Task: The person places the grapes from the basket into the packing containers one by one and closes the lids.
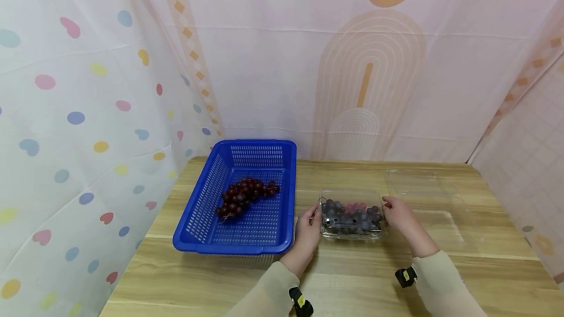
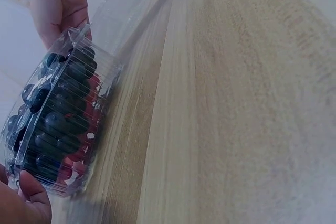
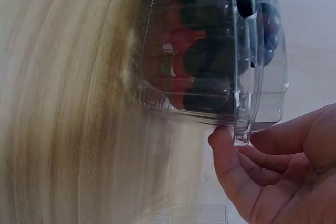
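A clear plastic clamshell box (image 1: 351, 215) with its lid down stands on the table in front of me. Dark grapes (image 1: 337, 208) fill it, with some red ones (image 1: 356, 206) among them. My left hand (image 1: 307, 231) grips the box's left end; in the left wrist view its thumb and a fingertip pinch the rim at the corner. At the opposite end, my right hand (image 1: 398, 216) pinches the rim between thumb and finger, as the right wrist view shows close up. The box's underside is hidden.
Left of the box sits a blue plastic basket (image 1: 288, 209) with a bunch of red grapes (image 1: 242, 197) in it. Clear plastic containers (image 1: 440, 224) lie on the table's right side. Patterned curtains (image 1: 264, 62) hang behind the wooden table (image 1: 352, 283).
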Demonstrator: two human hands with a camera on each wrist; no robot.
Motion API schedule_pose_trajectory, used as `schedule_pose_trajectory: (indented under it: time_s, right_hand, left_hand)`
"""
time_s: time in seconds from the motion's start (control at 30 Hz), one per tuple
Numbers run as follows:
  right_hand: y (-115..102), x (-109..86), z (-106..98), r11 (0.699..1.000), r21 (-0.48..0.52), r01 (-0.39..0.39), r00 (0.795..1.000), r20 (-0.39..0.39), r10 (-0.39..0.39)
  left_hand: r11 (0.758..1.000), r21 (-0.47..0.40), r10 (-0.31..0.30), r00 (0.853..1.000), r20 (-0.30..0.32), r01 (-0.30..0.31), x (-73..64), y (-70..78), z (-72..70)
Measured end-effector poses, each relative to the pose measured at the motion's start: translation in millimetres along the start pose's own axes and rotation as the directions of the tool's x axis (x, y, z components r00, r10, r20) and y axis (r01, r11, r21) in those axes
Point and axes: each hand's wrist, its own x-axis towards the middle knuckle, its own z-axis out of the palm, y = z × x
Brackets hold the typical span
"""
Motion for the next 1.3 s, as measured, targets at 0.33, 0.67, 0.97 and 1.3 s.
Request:
schedule_pose_trajectory:
  time_s: [0.33,0.67,0.97,1.3]
  right_hand:
    - [3.0,2.8,1.2,1.0,0.0,-0.002,1.0,-0.023,0.002]
    - [4.2,4.2,1.5,1.0,0.002,-0.015,0.999,-0.046,0.015]
    - [3.9,6.3,2.8,1.0,-0.009,-0.002,0.999,-0.048,0.001]
    - [4.5,5.6,1.9,0.999,0.001,-0.035,0.999,-0.027,0.035]
  left_hand:
    - [0.999,-0.016,-0.039,0.999,0.036,0.04,-6.3,4.5,-7.2]
    - [0.985,-0.041,-0.156,0.974,0.167,0.165,-21.4,10.2,-16.2]
    - [0.971,0.04,-0.236,0.934,0.268,0.234,-26.4,10.6,-21.3]
    - [0.975,0.061,-0.221,0.928,0.299,0.213,-22.2,8.6,-20.3]
